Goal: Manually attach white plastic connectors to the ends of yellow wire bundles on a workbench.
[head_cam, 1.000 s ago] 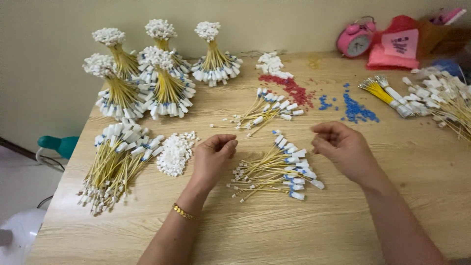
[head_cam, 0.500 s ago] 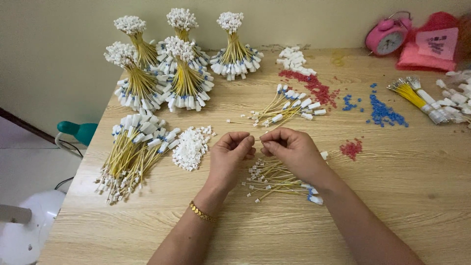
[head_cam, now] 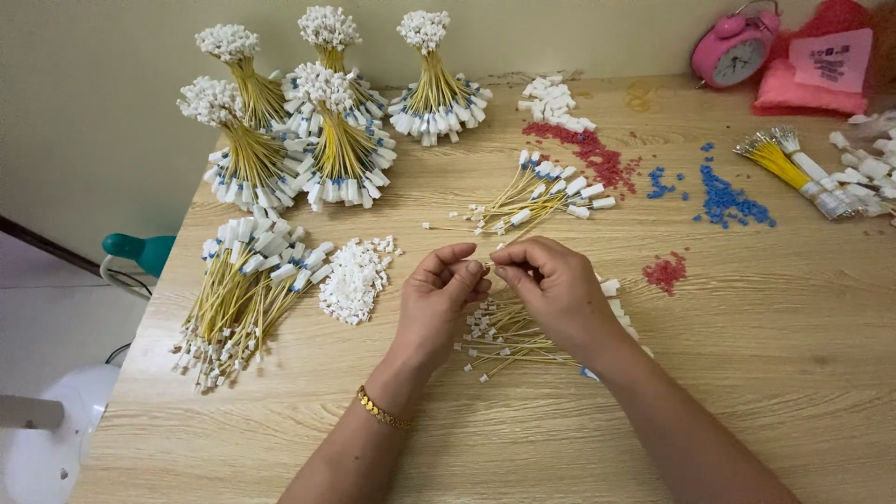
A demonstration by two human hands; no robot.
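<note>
My left hand [head_cam: 437, 299] and my right hand [head_cam: 553, 291] meet fingertip to fingertip above a loose pile of yellow wires with white connectors [head_cam: 509, 336] on the wooden table [head_cam: 747, 373]. Both pinch a small piece between thumb and forefinger; it is too small to name, likely a wire end with a white connector. A gold bracelet [head_cam: 381, 411] sits on my left wrist. A heap of small white connectors [head_cam: 353, 278] lies just left of my left hand.
A flat bundle of finished wires [head_cam: 245, 294] lies at the left. Several upright tied bundles [head_cam: 317, 121] stand at the back left. Another wire pile [head_cam: 541, 198], red beads [head_cam: 597, 159], blue beads [head_cam: 733, 201], a pink alarm clock [head_cam: 733, 47] lie beyond.
My right hand came in from the right and joined the left over the wire pile. The view shifted slightly, and the hands now hold still, pinched together.
</note>
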